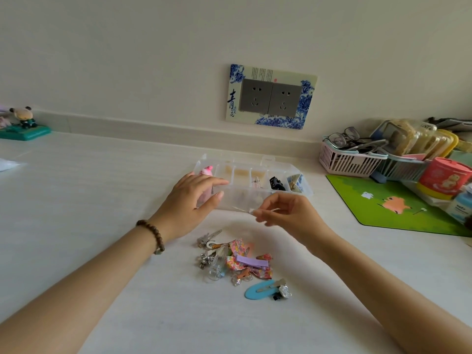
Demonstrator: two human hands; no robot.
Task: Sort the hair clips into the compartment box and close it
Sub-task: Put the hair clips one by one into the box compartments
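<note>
A clear compartment box lies open on the white table, with a pink clip, a black clip and a blue patterned clip in separate cells. My left hand rests against the box's left front, fingers spread. My right hand pinches a thin clear clip just in front of the box's front wall. A pile of hair clips lies nearer to me, with a blue clip at its right front.
A green mat lies to the right. Behind it stand a pink basket with glasses, a red tin and other containers. A toy figure sits far left. A wall socket is behind the box.
</note>
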